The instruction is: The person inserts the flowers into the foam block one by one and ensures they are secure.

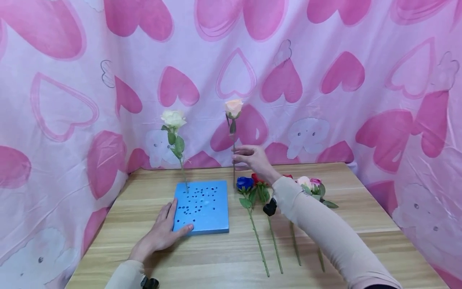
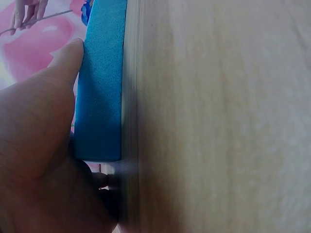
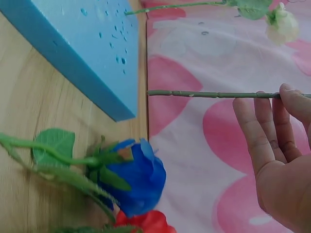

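Note:
My right hand (image 1: pixel 254 160) pinches the stem of a pale peach rose (image 1: pixel 234 107) between thumb and fingers. The rose stands upright, bloom on top, beyond the right back corner of a blue foam block (image 1: pixel 221 218). In the right wrist view the bare lower end of its stem (image 3: pixel 194 94) hangs apart from the block. My left hand (image 1: pixel 160 230) rests against the block's front left corner, fingers along the left side and thumb by the front edge. A white rose (image 1: pixel 174 119) stands in a hole near the block's back left, leaning slightly. Many small holes dot the block's top.
To the right of the block lie a blue rose (image 1: pixel 245 183), a red rose (image 1: pixel 257 178) and several more flowers, including a magenta one (image 1: pixel 315 182), partly hidden by my right forearm. Their stems point toward me on the wooden table (image 1: pixel 202 261). A pink heart-patterned curtain (image 1: pixel 332 132) hangs behind.

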Demonstrator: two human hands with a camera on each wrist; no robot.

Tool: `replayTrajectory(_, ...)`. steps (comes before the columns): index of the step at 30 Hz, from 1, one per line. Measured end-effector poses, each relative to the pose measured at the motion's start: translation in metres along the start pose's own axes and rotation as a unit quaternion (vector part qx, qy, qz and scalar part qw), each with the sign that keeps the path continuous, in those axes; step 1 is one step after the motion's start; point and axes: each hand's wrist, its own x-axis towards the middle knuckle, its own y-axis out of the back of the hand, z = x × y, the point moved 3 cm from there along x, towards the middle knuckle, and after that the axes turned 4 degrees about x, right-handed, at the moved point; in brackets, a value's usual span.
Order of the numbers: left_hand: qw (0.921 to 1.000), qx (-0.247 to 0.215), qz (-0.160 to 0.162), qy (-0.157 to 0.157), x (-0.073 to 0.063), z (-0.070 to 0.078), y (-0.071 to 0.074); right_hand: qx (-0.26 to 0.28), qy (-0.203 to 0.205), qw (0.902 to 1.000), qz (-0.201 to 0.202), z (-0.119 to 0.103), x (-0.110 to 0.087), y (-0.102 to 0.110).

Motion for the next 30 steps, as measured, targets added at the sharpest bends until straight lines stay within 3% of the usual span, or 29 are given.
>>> replayTrajectory(20,1.0000,0.000,0.005,0.002,0.005,0.003,-0.001,0.021,0.010,0.9996,-0.014,0.015,0.024,-0.046)
replayTrajectory(30,0.9999,0.000,0.004,0.011,0.001,0.000,0.000,0.039,-0.003,0.9989,-0.026,0.024,0.032,-0.068)
